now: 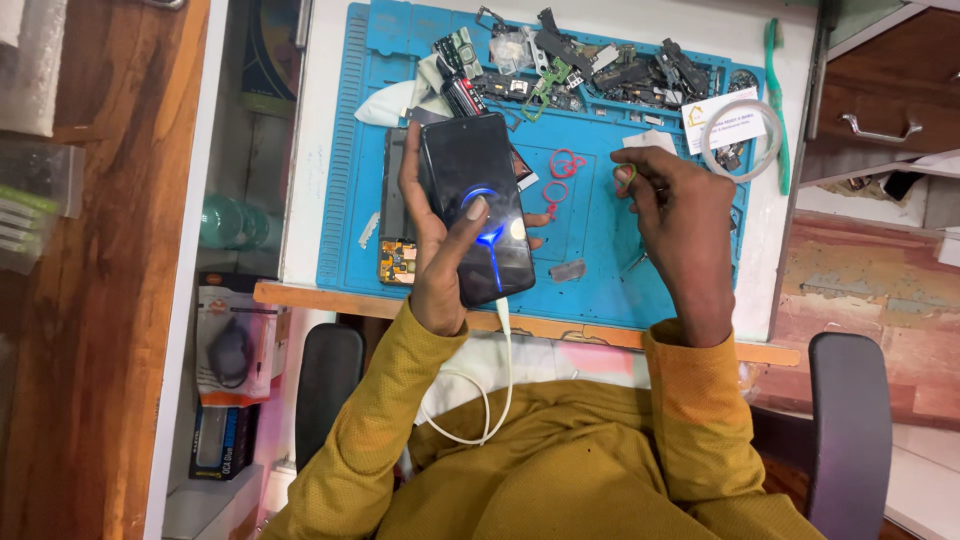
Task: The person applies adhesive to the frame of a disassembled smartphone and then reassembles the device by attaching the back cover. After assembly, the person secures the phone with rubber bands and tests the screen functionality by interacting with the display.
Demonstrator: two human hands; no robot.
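Resting surface: working over a white desk covered by a large blue silicone repair mat, the person sits close with both arms in mustard-yellow sleeves.
Phone: a black glossy smartphone is held up above the mat's left half, screen side toward the camera, dark but for a blue glow; its case looks closed up, so the main assembly seems done and a check of the screen seems to be the stage in hand.
Cable: a white charging cable is plugged into the phone's lower end and loops down to the lap.
Left hand: the left hand is wrapped round the phone's edge, thumb resting on the glass.
Right hand: the right hand is curled nearly closed, pinching a small green rubber band at the fingertips.
Opened device: a second phone with bare circuit board lies on the mat under the held one, not yet closed.
Parts heap: dark loose phone parts and flex strips lie along the mat's top edge, unsorted.
Tape: a clear tape roll sits at the mat's right edge.
Bands: small red rubber bands lie on the mat between the hands.
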